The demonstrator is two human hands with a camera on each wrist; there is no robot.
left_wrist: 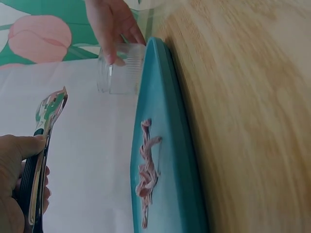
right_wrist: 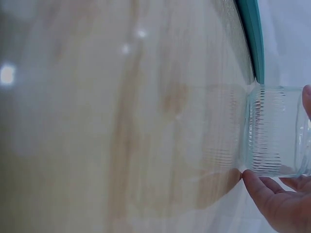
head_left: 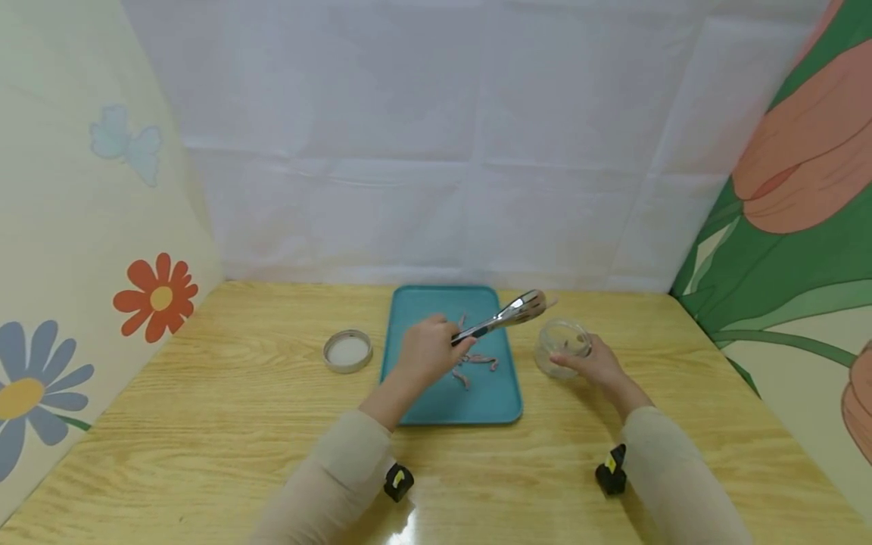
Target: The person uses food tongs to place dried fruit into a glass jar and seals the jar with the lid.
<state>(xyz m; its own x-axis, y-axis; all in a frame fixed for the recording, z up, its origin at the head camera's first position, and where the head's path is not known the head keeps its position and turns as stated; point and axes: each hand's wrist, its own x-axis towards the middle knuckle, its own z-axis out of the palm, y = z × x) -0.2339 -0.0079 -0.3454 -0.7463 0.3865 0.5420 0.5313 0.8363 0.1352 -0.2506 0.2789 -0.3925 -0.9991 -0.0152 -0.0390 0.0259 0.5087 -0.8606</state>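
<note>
My left hand (head_left: pixel 425 352) grips the dark handle of metal tongs (head_left: pixel 507 314) above a blue tray (head_left: pixel 436 405). At the tongs' tip, a small pale pink piece (head_left: pixel 552 301) sticks out. Several pink, stringy strips (head_left: pixel 481 359) lie on the tray; in the left wrist view they form a tangled strand (left_wrist: pixel 147 170). My right hand (head_left: pixel 602 365) holds a clear, lidless glass jar (head_left: pixel 547 354), which stands on the table right of the tray. In the right wrist view, fingers (right_wrist: pixel 260 191) and thumb touch opposite sides of the ribbed jar. The tongs' tip is above and left of the jar mouth.
A round lid (head_left: pixel 347 351) with a pale inside lies left of the tray on the wooden table (head_left: pixel 286 424). A white sheet (head_left: pixel 436 151) hangs behind the table, and flower-patterned panels (head_left: pixel 160 298) stand at both sides.
</note>
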